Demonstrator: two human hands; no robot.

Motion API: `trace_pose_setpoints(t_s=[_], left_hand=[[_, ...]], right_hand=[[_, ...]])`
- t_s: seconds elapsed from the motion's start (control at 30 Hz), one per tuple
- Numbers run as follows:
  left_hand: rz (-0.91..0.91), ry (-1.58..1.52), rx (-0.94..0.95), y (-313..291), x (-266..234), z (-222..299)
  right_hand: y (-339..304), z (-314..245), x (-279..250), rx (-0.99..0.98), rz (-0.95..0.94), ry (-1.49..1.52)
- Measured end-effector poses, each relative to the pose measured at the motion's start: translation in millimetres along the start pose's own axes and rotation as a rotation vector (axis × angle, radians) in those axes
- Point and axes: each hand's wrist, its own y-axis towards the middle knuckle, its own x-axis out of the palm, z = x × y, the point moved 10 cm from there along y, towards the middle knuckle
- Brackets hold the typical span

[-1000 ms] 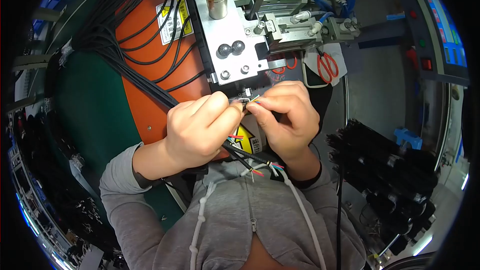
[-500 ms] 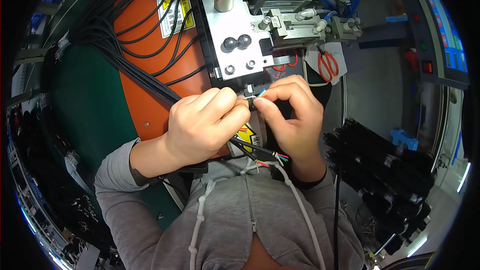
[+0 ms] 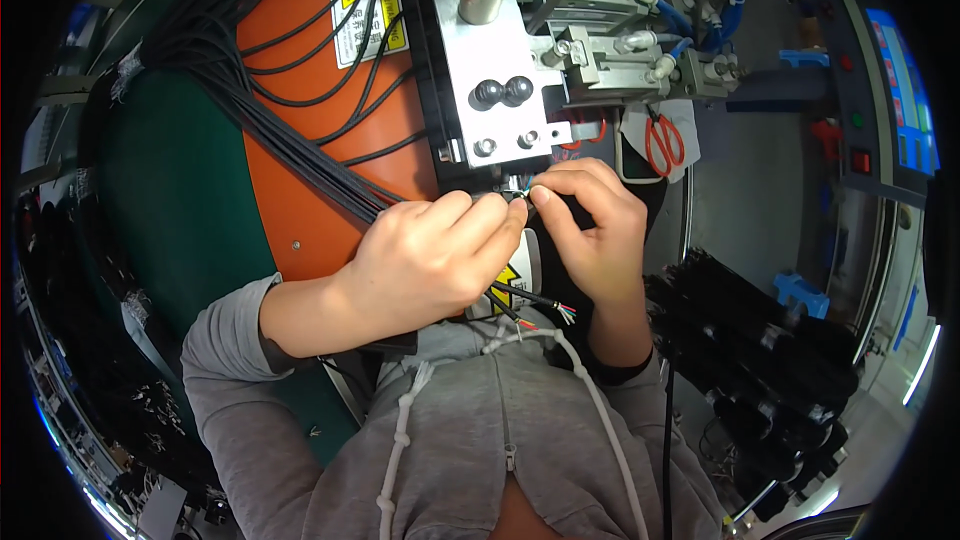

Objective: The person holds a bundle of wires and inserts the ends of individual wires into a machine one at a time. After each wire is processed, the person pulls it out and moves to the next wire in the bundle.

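Note:
My left hand (image 3: 435, 250) is closed in a pinch at the front edge of a metal machine head (image 3: 492, 70). Between its thumb and forefinger is the end of a black cable, mostly hidden by the fingers. Opposite it, my right hand (image 3: 597, 225) has thumb and forefinger pressed together on thin wires (image 3: 527, 192) coming from that cable end. The fingertips of both hands nearly meet just below the machine head. Under my hands, two black cable ends (image 3: 540, 298) with bared coloured wires point toward my grey jacket.
A bundle of black cables (image 3: 290, 155) crosses the orange plate (image 3: 300, 200) on the left. Red-handled scissors (image 3: 664, 145) lie beyond my right hand. More black cables (image 3: 750, 340) are stacked at the right, below a control panel with a screen (image 3: 905, 90). Blue air hoses (image 3: 735, 0) run behind.
Both hands have shifted slightly within the picture toward the machine head, and the fingertips are closer together. The coloured wires at the right fingertips show less. The whole view has moved a little.

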Motion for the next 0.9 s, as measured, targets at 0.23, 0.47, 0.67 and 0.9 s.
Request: trace_pose_setpoints(t_s=[0.23,0.47,0.67,0.9], left_hand=[[-0.109,0.103,-0.171,-2.5,12.8,-6.5],[-0.081,0.038,-0.139,2.9,10.1,-13.0],[-0.027,0.012,-0.148,1.4,9.3,-18.9],[-0.068,-0.023,-0.201,-10.5,1.3,-26.1]], right_hand=[[2.4,-1.2,10.7,-0.059,-0.021,-0.168],[-4.8,22.0,8.8,-0.005,0.112,0.036],[-14.0,56.5,22.1,0.306,0.041,0.298],[-7.4,35.6,16.0,0.144,0.094,0.209]])
